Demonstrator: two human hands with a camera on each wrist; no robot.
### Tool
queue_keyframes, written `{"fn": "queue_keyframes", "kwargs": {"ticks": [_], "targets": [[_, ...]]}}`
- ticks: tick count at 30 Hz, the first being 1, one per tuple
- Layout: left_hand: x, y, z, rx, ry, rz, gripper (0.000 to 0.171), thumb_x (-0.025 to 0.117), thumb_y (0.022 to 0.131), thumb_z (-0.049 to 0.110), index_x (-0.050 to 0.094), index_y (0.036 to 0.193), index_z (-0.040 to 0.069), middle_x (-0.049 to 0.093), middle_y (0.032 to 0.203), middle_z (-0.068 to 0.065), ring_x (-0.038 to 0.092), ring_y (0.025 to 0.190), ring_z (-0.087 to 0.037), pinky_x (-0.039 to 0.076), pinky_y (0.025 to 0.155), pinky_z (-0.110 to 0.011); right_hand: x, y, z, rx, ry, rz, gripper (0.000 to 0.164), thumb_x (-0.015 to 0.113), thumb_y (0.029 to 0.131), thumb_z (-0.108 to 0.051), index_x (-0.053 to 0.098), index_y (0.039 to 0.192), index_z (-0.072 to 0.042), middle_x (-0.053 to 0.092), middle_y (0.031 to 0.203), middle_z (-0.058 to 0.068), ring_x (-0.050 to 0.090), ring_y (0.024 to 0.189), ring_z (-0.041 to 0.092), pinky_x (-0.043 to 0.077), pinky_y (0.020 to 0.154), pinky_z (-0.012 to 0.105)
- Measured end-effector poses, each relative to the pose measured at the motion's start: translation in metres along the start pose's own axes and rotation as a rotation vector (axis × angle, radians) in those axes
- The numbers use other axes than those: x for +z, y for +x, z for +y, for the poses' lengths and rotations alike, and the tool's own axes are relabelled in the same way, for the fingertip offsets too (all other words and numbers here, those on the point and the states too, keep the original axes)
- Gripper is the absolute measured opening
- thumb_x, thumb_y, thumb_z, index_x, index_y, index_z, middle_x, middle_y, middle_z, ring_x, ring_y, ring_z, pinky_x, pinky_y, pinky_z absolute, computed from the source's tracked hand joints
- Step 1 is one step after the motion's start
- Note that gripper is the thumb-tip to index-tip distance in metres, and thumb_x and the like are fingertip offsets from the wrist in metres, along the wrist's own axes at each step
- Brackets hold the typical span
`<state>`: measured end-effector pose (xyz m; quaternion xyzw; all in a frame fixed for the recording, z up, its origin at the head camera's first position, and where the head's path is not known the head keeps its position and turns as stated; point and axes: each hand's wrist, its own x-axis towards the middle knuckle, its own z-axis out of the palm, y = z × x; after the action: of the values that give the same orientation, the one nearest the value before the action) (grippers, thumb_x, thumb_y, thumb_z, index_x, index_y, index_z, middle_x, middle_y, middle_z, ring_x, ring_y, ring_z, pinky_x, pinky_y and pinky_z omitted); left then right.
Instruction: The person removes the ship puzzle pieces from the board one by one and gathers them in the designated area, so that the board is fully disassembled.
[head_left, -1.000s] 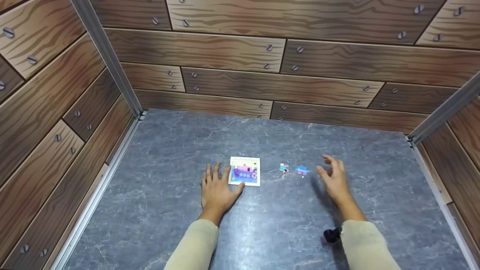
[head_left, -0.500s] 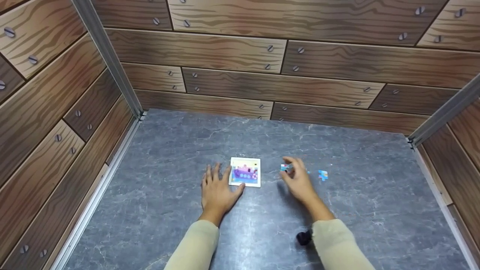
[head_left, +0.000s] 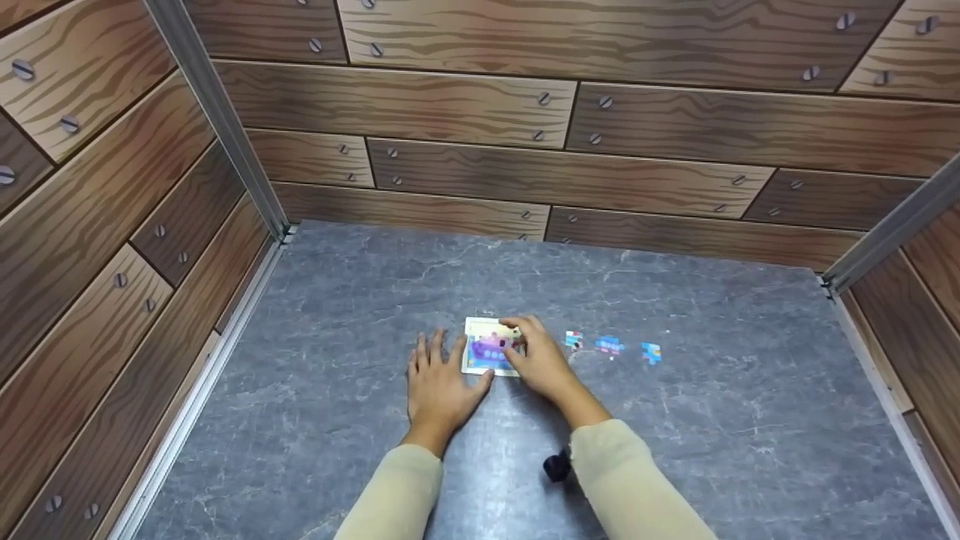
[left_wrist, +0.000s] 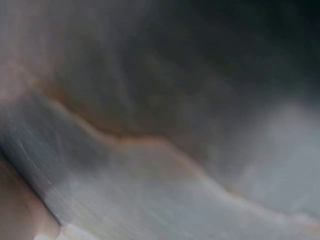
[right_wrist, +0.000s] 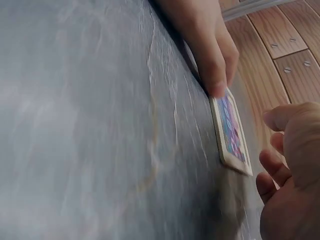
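A small white-framed jigsaw board with a pink and purple boat picture lies on the grey surface. My left hand rests on its left side, fingers spread, thumb at the lower edge. Over the board's right part is my right hand, its fingers loosely bent. In the right wrist view the right hand is apart from the board, with nothing visible between its fingers. The left hand touches the board's far end there. The left wrist view is too blurred to read.
To the board's right lie three small jigsaw pieces: a red-and-blue piece, a blue-and-purple piece and a blue-and-orange piece. A black device sits at the right wrist. Wood-patterned walls enclose the surface.
My right hand has moved left, from beyond the loose pieces, across them, to over the board's right part. All three pieces now show beside it. The left hand stays in place.
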<state>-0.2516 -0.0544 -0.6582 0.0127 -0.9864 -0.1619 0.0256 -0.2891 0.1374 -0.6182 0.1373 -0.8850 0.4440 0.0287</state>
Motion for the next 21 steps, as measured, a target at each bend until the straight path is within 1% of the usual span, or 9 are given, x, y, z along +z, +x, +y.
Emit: {"fn": "queue_keyframes", "kwargs": {"ticks": [3,8,11,13,15,17,19,21], "targets": [[0.000,0.000,0.000,0.002,0.000,-0.003,0.088,0.050,0.094,0.086,0.047,0.164,0.033,0.032,0.178,-0.013,0.021,0.168,-0.046,0.022,0.135,-0.063,0.007,0.006,-0.001,0.018,-0.012,-0.007,0.045,0.078,0.095,0.000,0.070,0.138,-0.008,0.067,0.131,0.013,0.071,0.103,0.028,0.060,0.093,0.041],[0.001,-0.001,0.001,0.000,0.003,0.000,0.087,0.050,0.094,0.086,0.047,0.164,0.033,0.033,0.178,-0.013,0.021,0.168,-0.046,0.024,0.135,-0.063,0.014,0.011,0.005,0.036,-0.014,0.006,0.042,0.079,0.094,0.001,0.073,0.134,-0.008,0.067,0.128,0.010,0.068,0.104,0.023,0.057,0.092,0.038],[0.002,-0.001,0.002,0.003,0.004,-0.004,0.087,0.049,0.094,0.086,0.047,0.164,0.033,0.032,0.178,-0.013,0.021,0.168,-0.046,0.024,0.135,-0.063,0.016,0.011,0.010,0.047,-0.002,0.009,0.042,0.078,0.094,0.002,0.072,0.135,-0.008,0.065,0.129,0.011,0.066,0.106,0.025,0.056,0.093,0.039],[0.002,-0.001,0.002,0.005,0.003,-0.006,0.088,0.049,0.094,0.086,0.046,0.164,0.033,0.032,0.178,-0.013,0.021,0.168,-0.046,0.024,0.135,-0.063,0.019,0.011,0.012,0.051,-0.005,0.000,0.045,0.076,0.095,0.002,0.071,0.138,-0.008,0.064,0.133,0.013,0.064,0.113,0.029,0.054,0.100,0.042],[0.002,0.000,0.002,0.006,-0.001,-0.004,0.088,0.049,0.094,0.086,0.046,0.164,0.033,0.032,0.178,-0.013,0.021,0.168,-0.046,0.023,0.135,-0.063,0.022,0.011,0.011,0.043,-0.034,-0.015,0.046,0.076,0.095,0.001,0.070,0.140,-0.009,0.063,0.136,0.014,0.061,0.120,0.034,0.051,0.107,0.049],[0.002,0.001,0.001,0.005,-0.006,-0.003,0.088,0.050,0.094,0.085,0.046,0.165,0.034,0.032,0.179,-0.013,0.020,0.168,-0.046,0.023,0.135,-0.063,0.024,0.011,0.010,0.034,-0.086,-0.033,0.047,0.075,0.096,-0.002,0.070,0.141,-0.011,0.062,0.138,0.013,0.057,0.125,0.036,0.047,0.112,0.054],[0.001,0.001,0.000,0.003,-0.016,0.007,0.087,0.051,0.094,0.085,0.047,0.164,0.033,0.032,0.178,-0.013,0.021,0.168,-0.047,0.023,0.135,-0.063,0.027,0.011,0.008,0.027,-0.149,-0.049,0.046,0.075,0.097,-0.006,0.070,0.142,-0.013,0.062,0.138,0.010,0.055,0.125,0.035,0.044,0.112,0.057],[0.000,0.001,-0.001,0.000,-0.019,0.009,0.087,0.052,0.094,0.084,0.048,0.164,0.033,0.032,0.178,-0.013,0.021,0.168,-0.046,0.022,0.135,-0.063,0.029,0.011,0.006,0.020,-0.191,-0.058,0.044,0.074,0.098,-0.008,0.071,0.142,-0.014,0.062,0.137,0.008,0.054,0.121,0.033,0.044,0.110,0.057]]}}
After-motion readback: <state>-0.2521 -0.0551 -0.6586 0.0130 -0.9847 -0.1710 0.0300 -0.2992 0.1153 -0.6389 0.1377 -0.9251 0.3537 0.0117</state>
